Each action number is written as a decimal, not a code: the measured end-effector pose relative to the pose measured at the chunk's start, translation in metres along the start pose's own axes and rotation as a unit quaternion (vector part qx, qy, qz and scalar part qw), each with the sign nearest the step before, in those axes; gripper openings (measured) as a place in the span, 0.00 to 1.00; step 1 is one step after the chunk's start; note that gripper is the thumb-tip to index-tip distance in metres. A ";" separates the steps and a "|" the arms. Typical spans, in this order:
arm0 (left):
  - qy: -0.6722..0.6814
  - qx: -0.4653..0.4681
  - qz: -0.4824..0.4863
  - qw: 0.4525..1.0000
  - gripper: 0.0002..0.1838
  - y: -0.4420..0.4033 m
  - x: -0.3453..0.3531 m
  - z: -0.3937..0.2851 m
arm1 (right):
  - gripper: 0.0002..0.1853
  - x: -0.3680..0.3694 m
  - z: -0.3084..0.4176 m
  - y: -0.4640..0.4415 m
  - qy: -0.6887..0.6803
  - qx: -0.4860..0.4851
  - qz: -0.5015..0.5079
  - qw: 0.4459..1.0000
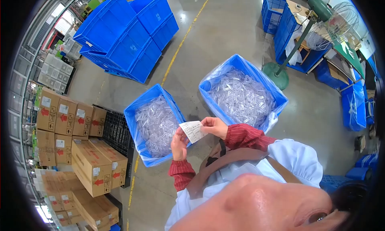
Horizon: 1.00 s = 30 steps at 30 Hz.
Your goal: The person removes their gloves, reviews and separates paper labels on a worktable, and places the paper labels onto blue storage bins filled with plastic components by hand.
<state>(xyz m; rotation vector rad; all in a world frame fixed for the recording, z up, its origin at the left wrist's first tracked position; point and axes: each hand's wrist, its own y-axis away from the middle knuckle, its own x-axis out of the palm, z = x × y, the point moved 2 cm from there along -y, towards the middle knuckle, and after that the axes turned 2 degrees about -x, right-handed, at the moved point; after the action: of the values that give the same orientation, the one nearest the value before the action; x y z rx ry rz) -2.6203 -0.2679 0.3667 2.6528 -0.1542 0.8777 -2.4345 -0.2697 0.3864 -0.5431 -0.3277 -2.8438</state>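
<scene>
A small white paper slip (192, 131) with lines of dark writing or print is held up in front of my chest; the text is too small to read. My right hand (215, 127) pinches its right edge between thumb and fingers. At the slip's left edge, my left hand (179, 145) has its fingers curled behind the paper and grips it too. Below the hands stand two blue bins lined with clear plastic: a left bin (131, 125) and a larger right bin (203, 86). Both hold many clear plastic tube-like pieces (240, 95).
Stacked blue crates (132, 46) stand at upper left beside a yellow floor line (176, 54). Cardboard boxes (92, 167) are piled at left around a black pallet (116, 129). A green stand fan (276, 74) and a workbench (348, 56) are at upper right.
</scene>
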 end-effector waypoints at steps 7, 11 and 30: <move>-0.055 0.010 0.021 0.998 0.13 -0.018 0.036 0.024 | 0.09 -0.024 0.003 -0.006 -0.014 0.003 -0.023 1.000; -0.097 0.015 -0.005 0.995 0.10 -0.038 0.037 0.035 | 0.08 -0.041 0.006 -0.013 0.005 0.008 -0.040 0.999; -0.141 0.003 -0.007 0.990 0.06 -0.105 0.091 0.045 | 0.12 -0.120 0.031 -0.044 -0.006 -0.034 -0.092 0.995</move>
<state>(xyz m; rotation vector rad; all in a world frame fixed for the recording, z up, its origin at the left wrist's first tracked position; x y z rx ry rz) -2.5007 -0.1846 0.3573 2.7670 -0.2001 0.4941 -2.3269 -0.1981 0.3609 -0.5698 -0.2992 -3.0400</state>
